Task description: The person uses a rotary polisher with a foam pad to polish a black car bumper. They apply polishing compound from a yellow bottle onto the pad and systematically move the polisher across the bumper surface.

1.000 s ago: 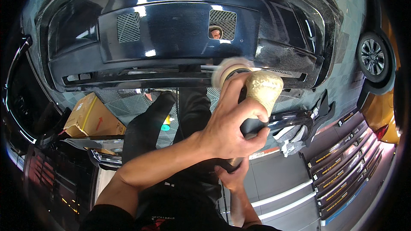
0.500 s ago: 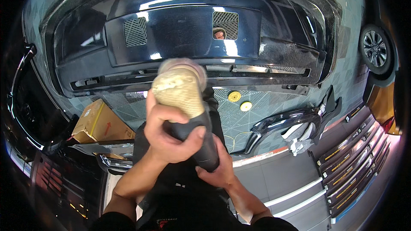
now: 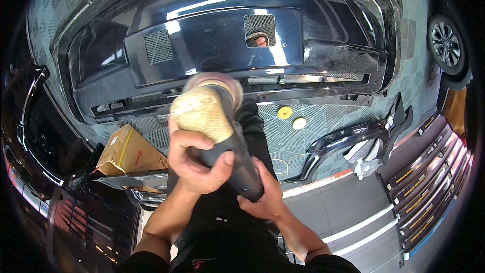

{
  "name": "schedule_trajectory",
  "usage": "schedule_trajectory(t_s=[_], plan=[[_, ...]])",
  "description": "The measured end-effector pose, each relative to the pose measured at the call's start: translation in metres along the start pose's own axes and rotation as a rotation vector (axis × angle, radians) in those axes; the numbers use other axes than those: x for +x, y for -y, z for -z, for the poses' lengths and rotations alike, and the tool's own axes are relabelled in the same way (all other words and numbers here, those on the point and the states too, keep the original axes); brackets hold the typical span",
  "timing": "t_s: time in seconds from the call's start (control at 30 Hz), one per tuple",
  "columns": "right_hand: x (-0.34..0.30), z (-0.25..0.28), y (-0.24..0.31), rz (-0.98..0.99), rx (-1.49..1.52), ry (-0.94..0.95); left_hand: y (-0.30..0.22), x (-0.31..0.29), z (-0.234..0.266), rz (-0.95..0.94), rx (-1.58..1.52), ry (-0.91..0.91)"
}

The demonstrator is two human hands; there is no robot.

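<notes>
Two hands steady a polisher (image 3: 222,136) at centre frame: left hand (image 3: 199,164) clamped around its head, right hand (image 3: 262,197) wrapped on the rear body, pressing its blurred pad (image 3: 214,78) against the dark glossy bumper (image 3: 227,45) above.

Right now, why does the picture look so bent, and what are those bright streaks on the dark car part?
Head view: the fisheye lens bows straight edges toward the black rim, so the bumper curves; the white streaks on its glossy paint are glare from lights overhead; the polisher held by the left hand and right hand looks soft at its pad, probably motion blur.
</notes>
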State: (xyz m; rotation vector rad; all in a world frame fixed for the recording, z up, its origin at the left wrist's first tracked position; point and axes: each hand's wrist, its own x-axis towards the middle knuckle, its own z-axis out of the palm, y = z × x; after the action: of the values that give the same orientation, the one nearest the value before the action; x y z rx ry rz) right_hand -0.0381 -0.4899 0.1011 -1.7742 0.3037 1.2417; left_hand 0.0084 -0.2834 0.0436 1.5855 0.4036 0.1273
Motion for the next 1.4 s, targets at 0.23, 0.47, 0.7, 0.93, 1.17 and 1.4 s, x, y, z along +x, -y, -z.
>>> schedule_trajectory(t_s=[0.23, 0.47, 0.7, 0.93, 1.17, 1.4], plan=[[-0.022, 0.017, -0.019, 0.025, 0.174, -0.197, 0.000, 0.021, -0.067, -0.052, -0.136, 0.173], [-0.036, 0.038, -0.045, -0.101, 0.311, -0.364, 0.005, 0.040, -0.140, -0.103, -0.159, 0.314], [-0.031, 0.061, -0.066, -0.066, 0.318, -0.588, 0.005, 0.056, -0.190, -0.087, -0.247, 0.344], [-0.014, 0.083, -0.047, -0.127, 0.319, -0.559, 0.009, 0.073, -0.202, -0.126, -0.263, 0.302], [0.002, 0.092, -0.043, -0.072, 0.291, -0.601, 0.010, 0.090, -0.201, -0.166, -0.259, 0.241], [0.024, 0.105, -0.031, 0.014, 0.238, -0.605, 0.012, 0.108, -0.206, -0.215, -0.261, 0.190]])
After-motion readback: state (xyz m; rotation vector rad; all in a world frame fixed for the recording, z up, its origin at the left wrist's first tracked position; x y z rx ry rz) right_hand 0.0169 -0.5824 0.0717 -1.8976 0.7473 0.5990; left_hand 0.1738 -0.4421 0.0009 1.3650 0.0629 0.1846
